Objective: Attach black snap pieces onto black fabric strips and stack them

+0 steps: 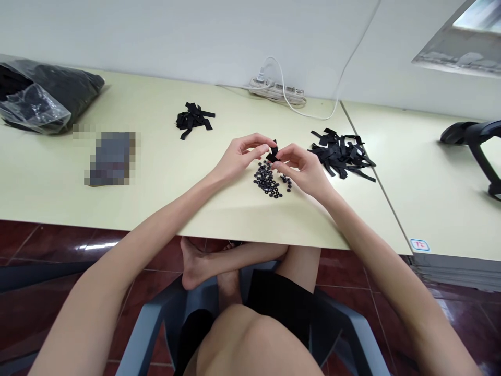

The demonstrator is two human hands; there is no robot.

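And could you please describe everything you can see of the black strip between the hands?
The black strip looks like matte fabric, short and bent, with one end sticking up. The fingertips of the left hand and right hand hold it by the far edge of the small black discs. Fingers hide part of it.

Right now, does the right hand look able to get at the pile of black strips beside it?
Probably yes: the pile lies close beside the right hand, with nothing visible between them. It is occupied with a small black strip, though, so it may need to let go first.
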